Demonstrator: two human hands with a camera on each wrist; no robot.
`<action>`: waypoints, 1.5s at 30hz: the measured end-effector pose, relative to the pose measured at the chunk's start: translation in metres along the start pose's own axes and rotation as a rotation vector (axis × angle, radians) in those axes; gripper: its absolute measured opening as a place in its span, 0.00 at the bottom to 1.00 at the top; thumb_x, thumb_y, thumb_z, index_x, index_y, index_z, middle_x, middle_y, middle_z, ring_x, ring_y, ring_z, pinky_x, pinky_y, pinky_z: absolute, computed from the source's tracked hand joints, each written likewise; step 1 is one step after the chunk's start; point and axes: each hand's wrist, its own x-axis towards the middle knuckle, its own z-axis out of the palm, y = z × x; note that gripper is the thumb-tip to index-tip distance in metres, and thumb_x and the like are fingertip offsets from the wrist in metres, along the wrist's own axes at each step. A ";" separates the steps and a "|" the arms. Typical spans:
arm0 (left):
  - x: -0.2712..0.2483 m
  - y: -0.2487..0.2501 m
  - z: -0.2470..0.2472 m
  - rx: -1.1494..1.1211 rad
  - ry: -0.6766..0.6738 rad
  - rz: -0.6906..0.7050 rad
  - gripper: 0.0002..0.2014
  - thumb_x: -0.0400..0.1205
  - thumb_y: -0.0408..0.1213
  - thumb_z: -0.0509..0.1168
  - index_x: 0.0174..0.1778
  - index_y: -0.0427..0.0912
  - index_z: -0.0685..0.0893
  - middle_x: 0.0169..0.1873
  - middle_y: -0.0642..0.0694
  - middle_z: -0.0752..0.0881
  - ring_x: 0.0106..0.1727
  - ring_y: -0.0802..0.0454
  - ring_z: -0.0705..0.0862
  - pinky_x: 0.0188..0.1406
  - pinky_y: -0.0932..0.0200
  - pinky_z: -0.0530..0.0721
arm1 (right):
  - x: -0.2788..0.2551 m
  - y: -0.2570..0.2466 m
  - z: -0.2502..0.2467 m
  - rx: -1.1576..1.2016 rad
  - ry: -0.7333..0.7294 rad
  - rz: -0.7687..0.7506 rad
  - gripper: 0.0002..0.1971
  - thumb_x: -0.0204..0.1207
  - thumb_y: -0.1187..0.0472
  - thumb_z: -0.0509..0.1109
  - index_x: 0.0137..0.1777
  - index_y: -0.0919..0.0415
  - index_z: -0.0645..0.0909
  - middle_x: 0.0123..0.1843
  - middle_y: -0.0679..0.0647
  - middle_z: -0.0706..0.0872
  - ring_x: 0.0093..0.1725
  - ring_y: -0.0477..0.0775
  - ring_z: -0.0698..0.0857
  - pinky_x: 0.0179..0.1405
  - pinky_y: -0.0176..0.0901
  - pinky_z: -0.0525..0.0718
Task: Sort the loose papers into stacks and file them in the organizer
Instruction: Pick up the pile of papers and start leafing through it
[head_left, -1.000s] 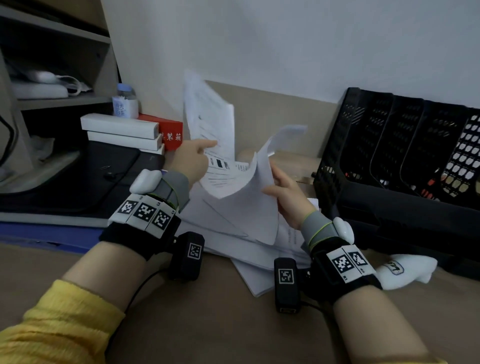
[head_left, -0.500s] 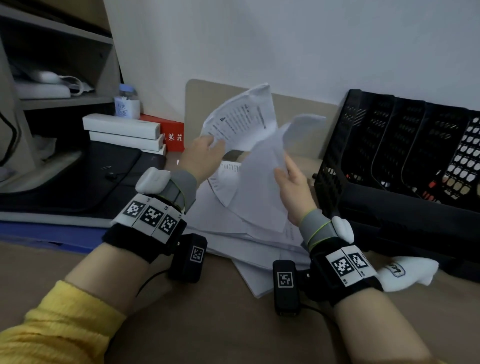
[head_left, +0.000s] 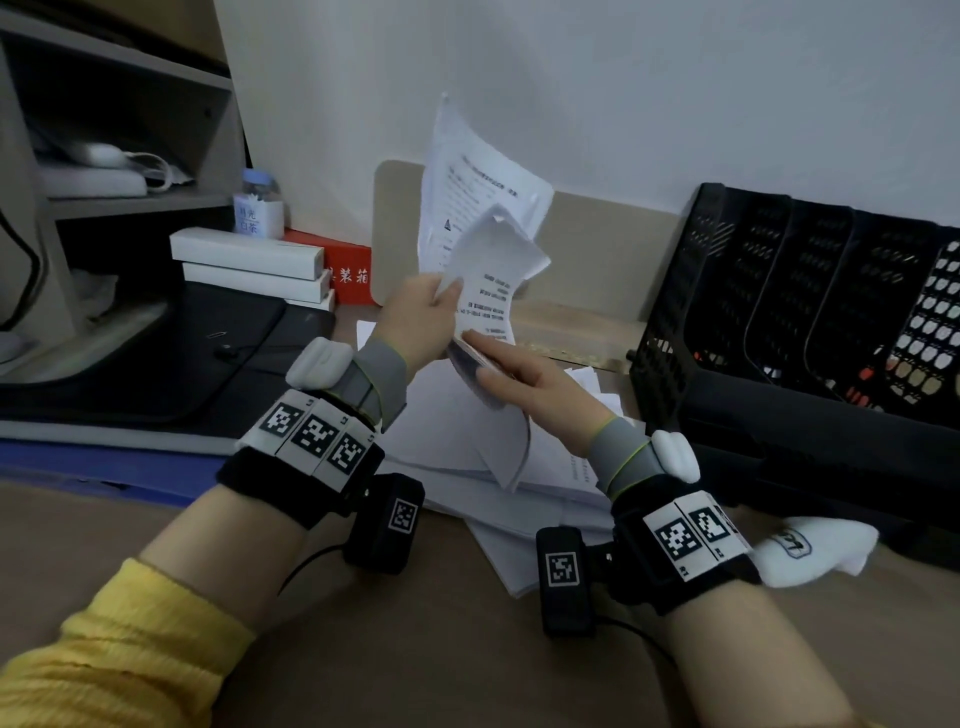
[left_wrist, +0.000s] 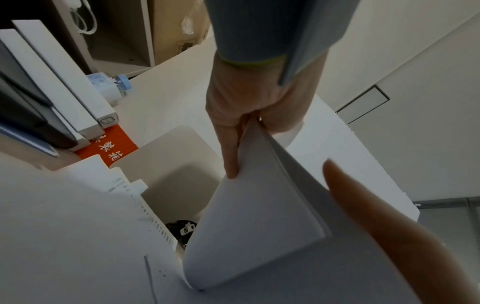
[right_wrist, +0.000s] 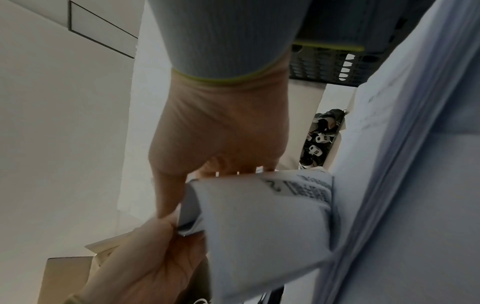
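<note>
My left hand (head_left: 447, 297) holds printed sheets (head_left: 470, 187) upright above the desk, thumb on the front. In the left wrist view the left hand (left_wrist: 241, 144) pinches the sheets' edge (left_wrist: 259, 226). My right hand (head_left: 475, 358) pinches a curled printed sheet (head_left: 493, 280) just right of the left hand. In the right wrist view the right hand (right_wrist: 202, 185) has its fingers round that rolled sheet (right_wrist: 265, 205). A loose pile of papers (head_left: 457, 452) lies on the desk under both hands. The black mesh organizer (head_left: 769, 312) stands at the right, apart from both hands.
Two white boxes (head_left: 249, 260), a red box (head_left: 348, 267) and a small bottle (head_left: 257, 208) sit at the back left. A black flat case (head_left: 156, 358) lies left of the pile. A white cloth (head_left: 815, 545) lies by the organizer's front. A shelf unit (head_left: 130, 202) stands far left.
The left hand has raised its sheets upright. The right hand has moved left, close to the left hand, and the bent sheet between them has curled up.
</note>
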 end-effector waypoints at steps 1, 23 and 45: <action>0.001 -0.001 0.000 -0.021 0.028 0.008 0.18 0.88 0.42 0.56 0.48 0.29 0.82 0.45 0.31 0.87 0.46 0.37 0.87 0.41 0.43 0.90 | 0.000 0.001 -0.001 0.026 0.022 0.018 0.21 0.80 0.48 0.65 0.74 0.44 0.74 0.77 0.42 0.73 0.76 0.40 0.70 0.73 0.35 0.69; 0.025 -0.022 -0.014 -0.330 0.414 -0.001 0.19 0.78 0.59 0.58 0.38 0.45 0.76 0.38 0.45 0.81 0.41 0.50 0.80 0.51 0.36 0.86 | 0.003 0.035 -0.020 0.234 0.523 0.521 0.28 0.78 0.42 0.66 0.70 0.60 0.72 0.64 0.52 0.79 0.59 0.52 0.80 0.58 0.46 0.80; 0.022 -0.023 -0.009 -0.270 0.422 -0.024 0.20 0.83 0.56 0.55 0.29 0.49 0.73 0.30 0.54 0.77 0.39 0.47 0.79 0.48 0.35 0.85 | 0.001 0.037 -0.021 0.426 0.474 0.485 0.18 0.76 0.65 0.73 0.65 0.69 0.79 0.44 0.57 0.88 0.36 0.51 0.86 0.26 0.36 0.87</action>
